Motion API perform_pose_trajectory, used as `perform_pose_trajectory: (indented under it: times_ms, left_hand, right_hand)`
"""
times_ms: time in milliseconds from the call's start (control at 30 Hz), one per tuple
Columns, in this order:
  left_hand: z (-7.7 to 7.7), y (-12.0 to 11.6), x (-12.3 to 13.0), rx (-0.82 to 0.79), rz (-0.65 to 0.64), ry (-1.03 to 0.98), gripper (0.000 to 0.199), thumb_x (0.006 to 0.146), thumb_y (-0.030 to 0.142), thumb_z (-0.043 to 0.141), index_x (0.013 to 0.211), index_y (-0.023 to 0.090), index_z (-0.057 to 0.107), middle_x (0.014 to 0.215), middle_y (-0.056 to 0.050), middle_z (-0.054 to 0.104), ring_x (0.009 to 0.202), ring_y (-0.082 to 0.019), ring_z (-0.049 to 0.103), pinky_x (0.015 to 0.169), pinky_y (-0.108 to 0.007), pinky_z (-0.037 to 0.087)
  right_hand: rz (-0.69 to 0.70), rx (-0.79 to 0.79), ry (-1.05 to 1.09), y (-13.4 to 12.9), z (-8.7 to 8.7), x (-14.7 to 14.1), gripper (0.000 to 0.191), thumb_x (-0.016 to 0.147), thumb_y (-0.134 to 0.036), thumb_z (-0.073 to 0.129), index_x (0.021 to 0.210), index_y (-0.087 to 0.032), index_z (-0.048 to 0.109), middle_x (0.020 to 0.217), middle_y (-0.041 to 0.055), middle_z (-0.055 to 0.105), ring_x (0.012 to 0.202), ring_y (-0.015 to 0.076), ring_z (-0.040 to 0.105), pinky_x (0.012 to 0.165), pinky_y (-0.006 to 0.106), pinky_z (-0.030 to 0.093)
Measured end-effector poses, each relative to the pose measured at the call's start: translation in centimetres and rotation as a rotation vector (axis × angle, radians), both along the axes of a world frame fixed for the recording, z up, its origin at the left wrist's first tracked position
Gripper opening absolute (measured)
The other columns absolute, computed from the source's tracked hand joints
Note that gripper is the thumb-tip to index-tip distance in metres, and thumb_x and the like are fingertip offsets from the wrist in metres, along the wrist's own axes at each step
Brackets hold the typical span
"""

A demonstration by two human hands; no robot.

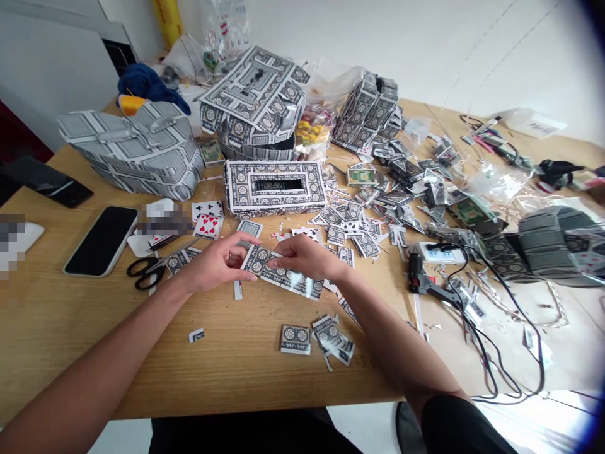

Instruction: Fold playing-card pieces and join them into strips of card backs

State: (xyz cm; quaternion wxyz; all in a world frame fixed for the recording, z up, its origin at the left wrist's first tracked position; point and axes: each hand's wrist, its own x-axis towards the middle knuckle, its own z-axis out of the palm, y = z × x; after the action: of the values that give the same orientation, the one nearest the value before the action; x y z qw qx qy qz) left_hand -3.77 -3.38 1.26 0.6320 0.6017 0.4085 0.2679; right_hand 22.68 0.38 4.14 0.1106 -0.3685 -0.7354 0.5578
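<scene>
Between my two hands is a strip of joined playing cards [297, 282], patterned backs up, held just above the table. My left hand [224, 261] pinches its left end between thumb and fingers. My right hand [302, 257] grips its upper edge near the middle, with the fingertips partly hidden. Behind the strip stands a box made of playing cards [276, 205] with a rectangular slot in its top. In front lie a neat stack of cards [295, 339] and a few loose cards [333, 340].
Scissors [146, 271] and a phone [101, 241] lie at left. A card-covered bag [142, 151] and a larger card box [255, 94] stand behind. Scattered cards [401, 176] cover the right side, near a glue gun [432, 284] with black cables [491, 359].
</scene>
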Motion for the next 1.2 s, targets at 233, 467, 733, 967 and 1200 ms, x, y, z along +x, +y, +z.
perform_pose_trajectory:
  times_ms: [233,467,733,967,1200]
  left_hand:
    - [0.8,-0.2,0.4,-0.037,0.032,-0.031,0.067,0.076,0.032,0.092,0.129,0.024,0.052,0.090,0.000,0.076,0.077,-0.018,0.074,0.068,-0.027,0.056]
    - [1.5,-0.2,0.8,-0.114,0.071,-0.088,0.076,0.079,0.029,0.089,0.140,0.024,0.043,0.093,-0.001,0.076,0.079,-0.018,0.076,0.075,-0.029,0.061]
    - [1.1,-0.2,1.2,-0.050,0.154,-0.042,0.085,0.076,0.033,0.092,0.147,0.022,0.046,0.088,0.000,0.075,0.076,-0.018,0.074,0.073,-0.029,0.063]
    - [1.0,-0.3,1.1,-0.008,0.162,0.005,0.078,0.078,0.039,0.090,0.144,0.021,0.053,0.083,0.000,0.072,0.073,-0.018,0.071,0.070,-0.031,0.062]
    - [2.0,-0.2,0.9,0.012,0.107,0.002,0.078,0.072,0.035,0.094,0.139,0.024,0.057,0.097,-0.001,0.072,0.084,-0.017,0.068,0.072,-0.025,0.057]
  right_hand:
    - [-0.034,0.027,-0.003,-0.1,0.1,-0.4,0.052,0.089,-0.056,0.073,0.065,-0.022,0.042,0.066,-0.0059,0.032,0.068,0.0120,0.029,0.062,0.031,0.023]
    - [-0.149,0.143,-0.021,-0.9,0.3,-1.1,0.045,0.093,-0.048,0.072,0.068,-0.022,0.045,0.064,-0.0069,0.034,0.066,0.0118,0.029,0.062,0.033,0.021]
    - [-0.187,0.298,-0.107,-1.2,0.4,-1.6,0.047,0.096,-0.041,0.070,0.067,-0.022,0.039,0.061,-0.0071,0.037,0.063,0.0113,0.029,0.063,0.034,0.020]
    - [-0.207,0.328,-0.089,-1.0,0.0,-1.6,0.049,0.095,-0.042,0.073,0.066,-0.022,0.039,0.062,-0.0069,0.036,0.065,0.0117,0.029,0.064,0.033,0.021]
    - [-0.141,0.074,0.065,-0.8,0.2,-1.3,0.037,0.094,-0.047,0.072,0.075,-0.020,0.056,0.065,-0.0070,0.039,0.065,0.0112,0.031,0.060,0.031,0.022]
